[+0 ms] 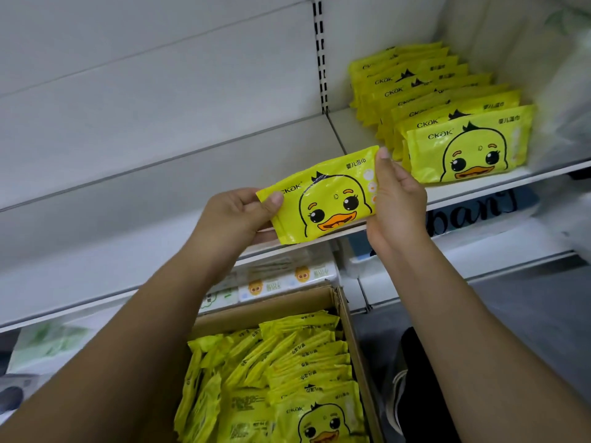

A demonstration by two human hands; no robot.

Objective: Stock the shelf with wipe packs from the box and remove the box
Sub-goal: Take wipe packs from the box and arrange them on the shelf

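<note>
Wipe pack, tilted, is pinched at both ends by left hand and right hand at the shelf front edge; bare shelf lies leftward, the stocked row right, the box below.

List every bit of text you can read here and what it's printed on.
"ckak": held wipe pack, gripped by left hand and right hand.
"ckak": row of packs on the shelf.
"ckak": front pack in the box.
Chinese characters on packs: too blurred to read.
Black script on bag below shelf: partly hidden, unreadable.
</note>
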